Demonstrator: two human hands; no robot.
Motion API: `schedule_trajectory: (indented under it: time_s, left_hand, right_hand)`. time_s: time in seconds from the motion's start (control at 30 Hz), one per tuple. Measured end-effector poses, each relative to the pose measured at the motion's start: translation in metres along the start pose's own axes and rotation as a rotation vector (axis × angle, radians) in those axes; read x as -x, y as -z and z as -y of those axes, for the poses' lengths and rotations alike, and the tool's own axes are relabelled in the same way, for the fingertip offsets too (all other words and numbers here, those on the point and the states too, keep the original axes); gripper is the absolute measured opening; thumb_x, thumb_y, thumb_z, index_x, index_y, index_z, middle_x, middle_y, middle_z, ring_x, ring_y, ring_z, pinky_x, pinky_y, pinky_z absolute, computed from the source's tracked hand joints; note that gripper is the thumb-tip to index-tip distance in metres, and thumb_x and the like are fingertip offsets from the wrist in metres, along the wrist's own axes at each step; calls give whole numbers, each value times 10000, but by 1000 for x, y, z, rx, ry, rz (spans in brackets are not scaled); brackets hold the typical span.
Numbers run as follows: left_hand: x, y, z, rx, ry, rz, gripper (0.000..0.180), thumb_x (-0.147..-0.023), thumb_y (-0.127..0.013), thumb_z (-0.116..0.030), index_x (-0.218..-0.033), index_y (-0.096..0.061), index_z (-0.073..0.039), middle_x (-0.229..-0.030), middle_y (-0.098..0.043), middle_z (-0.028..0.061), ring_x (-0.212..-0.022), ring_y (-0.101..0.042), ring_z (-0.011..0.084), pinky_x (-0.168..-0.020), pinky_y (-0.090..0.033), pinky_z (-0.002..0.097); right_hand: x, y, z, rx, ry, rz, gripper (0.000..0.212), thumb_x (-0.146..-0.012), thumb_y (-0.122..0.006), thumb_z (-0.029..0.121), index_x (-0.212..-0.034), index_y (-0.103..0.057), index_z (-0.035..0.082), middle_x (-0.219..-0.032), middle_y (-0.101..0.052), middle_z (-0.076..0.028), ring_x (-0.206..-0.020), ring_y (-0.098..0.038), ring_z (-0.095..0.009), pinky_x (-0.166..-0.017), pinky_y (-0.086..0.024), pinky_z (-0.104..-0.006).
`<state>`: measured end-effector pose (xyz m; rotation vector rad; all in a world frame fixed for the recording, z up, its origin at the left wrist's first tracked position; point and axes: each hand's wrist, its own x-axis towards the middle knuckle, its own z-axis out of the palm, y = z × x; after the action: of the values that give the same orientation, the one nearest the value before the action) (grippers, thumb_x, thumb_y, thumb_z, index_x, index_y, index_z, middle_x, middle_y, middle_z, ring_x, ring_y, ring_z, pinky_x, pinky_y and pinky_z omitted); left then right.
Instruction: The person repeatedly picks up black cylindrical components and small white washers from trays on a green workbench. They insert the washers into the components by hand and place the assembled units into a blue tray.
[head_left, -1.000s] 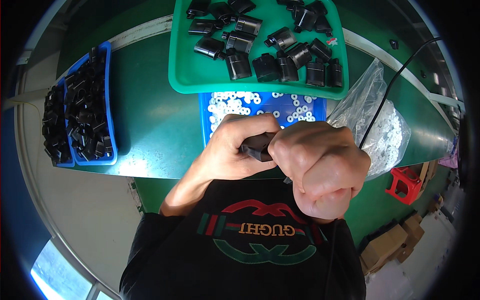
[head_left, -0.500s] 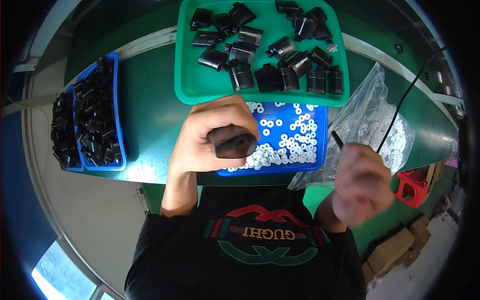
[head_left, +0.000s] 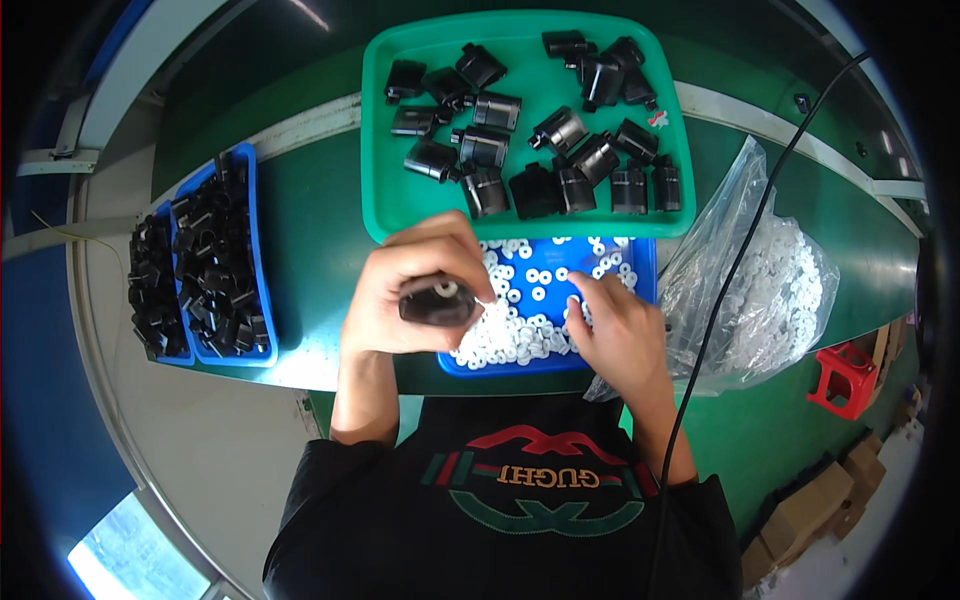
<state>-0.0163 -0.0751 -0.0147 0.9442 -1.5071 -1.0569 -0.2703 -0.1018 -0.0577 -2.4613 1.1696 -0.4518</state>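
My left hand is closed around a black plastic housing, an oval hollow piece with its opening turned up toward me. A small white washer shows inside that opening. Over the blue tray is my right hand, its forefinger and thumb apart at several loose white washers. I see nothing held in it, though its palm is hidden. A black cord runs past my right wrist; its lower end is out of sight.
Beyond the blue tray, a green tray holds several black housings. A clear bag of white washers lies at right. Two blue bins of black parts stand left. A red stool and cardboard boxes are at lower right.
My right hand has moved left from beside the bag to the washers; the dark pen-like tool it held is out of sight. A white washer now shows in the housing's opening.
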Motion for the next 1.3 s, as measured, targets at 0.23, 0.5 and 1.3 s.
schedule_trajectory:
  time_s: [0.23,0.5,1.3]
  left_hand:
    - [-40,96,16,-705,178,-465,338,-821,-739,-104,-1115,-592,-22,-903,-526,55,-800,-529,147,-726,-442,269]
    - [-89,176,63,-1036,383,-567,500,-787,-797,-211,-1150,-494,-46,-1059,-639,179,-780,-662,313,-728,-510,420]
    - [-88,99,53,-1438,166,-99,423,-784,-741,-202,-1156,-617,-43,-1113,-572,140,-1049,-544,328,-900,-477,430]
  right_hand:
    - [-4,-18,4,110,48,-63,340,-802,-721,188,-1130,-660,122,-892,-532,-57,-609,-636,-177,-488,-508,-317]
    - [1,-30,-1,139,96,-178,244,-754,-741,155,-996,-714,163,-803,-491,-30,-540,-582,-147,-413,-456,-287]
    - [0,-32,-4,56,198,-230,187,-737,-763,158,-891,-669,109,-788,-527,-34,-561,-608,-160,-427,-470,-301]
